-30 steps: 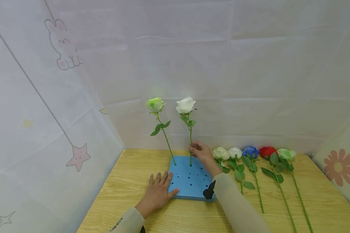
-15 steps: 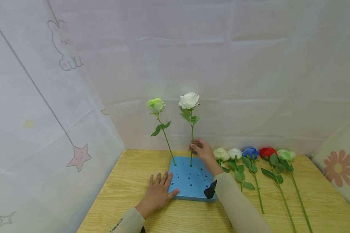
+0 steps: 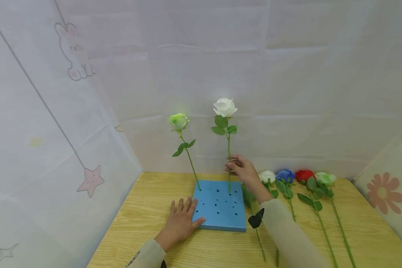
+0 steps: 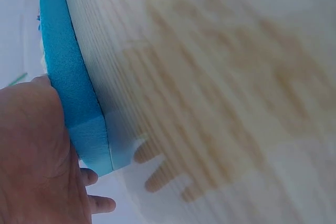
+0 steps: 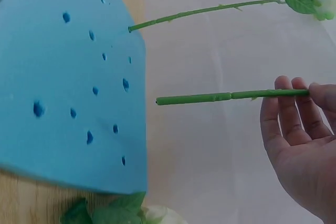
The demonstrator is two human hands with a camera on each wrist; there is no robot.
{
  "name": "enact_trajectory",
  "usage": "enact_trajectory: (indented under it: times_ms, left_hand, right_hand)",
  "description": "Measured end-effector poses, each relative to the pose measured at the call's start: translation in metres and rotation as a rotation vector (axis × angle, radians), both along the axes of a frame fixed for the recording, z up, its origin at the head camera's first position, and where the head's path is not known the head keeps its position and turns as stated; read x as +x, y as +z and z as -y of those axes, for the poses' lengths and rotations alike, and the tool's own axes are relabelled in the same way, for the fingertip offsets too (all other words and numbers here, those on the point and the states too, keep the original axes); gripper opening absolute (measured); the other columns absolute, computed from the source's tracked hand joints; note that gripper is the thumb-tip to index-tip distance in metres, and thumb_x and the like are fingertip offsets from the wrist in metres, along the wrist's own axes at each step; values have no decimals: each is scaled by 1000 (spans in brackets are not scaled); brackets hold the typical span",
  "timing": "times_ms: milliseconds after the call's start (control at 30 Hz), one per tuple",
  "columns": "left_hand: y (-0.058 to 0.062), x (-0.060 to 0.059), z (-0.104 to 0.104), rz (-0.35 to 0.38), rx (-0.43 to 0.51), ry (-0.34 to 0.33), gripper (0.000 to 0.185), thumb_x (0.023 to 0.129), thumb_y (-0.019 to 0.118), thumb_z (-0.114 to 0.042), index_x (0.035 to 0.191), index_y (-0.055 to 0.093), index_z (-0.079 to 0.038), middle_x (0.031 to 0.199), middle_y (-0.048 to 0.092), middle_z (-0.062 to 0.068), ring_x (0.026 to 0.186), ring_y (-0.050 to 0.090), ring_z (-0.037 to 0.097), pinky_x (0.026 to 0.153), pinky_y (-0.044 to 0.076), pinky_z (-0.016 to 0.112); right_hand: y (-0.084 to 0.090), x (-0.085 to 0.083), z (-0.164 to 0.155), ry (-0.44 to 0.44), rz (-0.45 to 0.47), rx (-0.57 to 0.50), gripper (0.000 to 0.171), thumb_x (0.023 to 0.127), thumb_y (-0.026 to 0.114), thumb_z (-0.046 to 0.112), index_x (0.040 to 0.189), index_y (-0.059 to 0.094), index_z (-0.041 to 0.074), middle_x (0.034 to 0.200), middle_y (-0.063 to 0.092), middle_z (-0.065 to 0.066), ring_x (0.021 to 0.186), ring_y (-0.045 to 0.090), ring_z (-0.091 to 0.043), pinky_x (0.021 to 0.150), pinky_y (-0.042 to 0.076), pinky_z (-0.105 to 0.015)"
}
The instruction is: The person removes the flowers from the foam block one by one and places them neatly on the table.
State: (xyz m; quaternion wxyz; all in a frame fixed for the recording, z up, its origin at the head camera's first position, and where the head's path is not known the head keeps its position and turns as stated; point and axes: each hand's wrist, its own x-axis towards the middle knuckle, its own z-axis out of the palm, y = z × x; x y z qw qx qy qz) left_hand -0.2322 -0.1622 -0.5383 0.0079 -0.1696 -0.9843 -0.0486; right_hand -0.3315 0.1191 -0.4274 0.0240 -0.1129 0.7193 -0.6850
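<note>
My right hand point(image 3: 242, 169) pinches the green stem of a white rose point(image 3: 225, 107) between thumb and fingers. In the right wrist view the stem's cut end point(image 5: 173, 99) hangs free, a little off the face of the blue foam block point(image 5: 31, 66), which is dotted with holes. My left hand point(image 3: 180, 222) lies flat with fingers spread at the block's left edge, its thumb over the front left corner. A light green rose point(image 3: 179, 121) stands in the block's back left hole, leaning left.
Right of the block several roses lie on the wooden table point(image 3: 137, 208): a white rose point(image 3: 267, 176), a blue rose point(image 3: 285, 176), a red rose point(image 3: 305, 175) and a pale green rose point(image 3: 325, 178). My right forearm partly covers them. A pale printed cloth point(image 3: 187, 67) hangs behind.
My right hand has raised the white rose out of the back middle hole and shifted it right, toward the back right of the block. My left hand stays in place.
</note>
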Motion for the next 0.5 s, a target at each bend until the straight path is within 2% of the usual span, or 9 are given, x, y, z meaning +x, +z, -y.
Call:
enact_trajectory:
  times_ms: [167,267,500]
  left_hand:
    - [2,0,1,8,-4,6,89,98,25,-77,163,23,-17,167,25,13,150,23,46,118,11,69]
    - [3,0,1,8,0,4,89,98,26,-77,163,24,-17,166,26,14,150,24,46,118,11,69]
    - [3,1,1,11,15,2,89,98,28,-76,163,26,-15,166,27,15,149,24,47,117,10,70]
  right_hand:
    - [1,5,-14,-5,24,24,33,105,58,18,138,58,15,125,66,-19,108,69,-29,101,50,-56]
    - [-3,9,-22,-3,11,49,34,106,57,19,139,57,15,123,67,-17,107,69,-29,97,53,-52]
    - [-12,25,-45,11,31,78,36,105,57,17,141,54,11,116,69,-11,111,66,-41,94,53,-57]
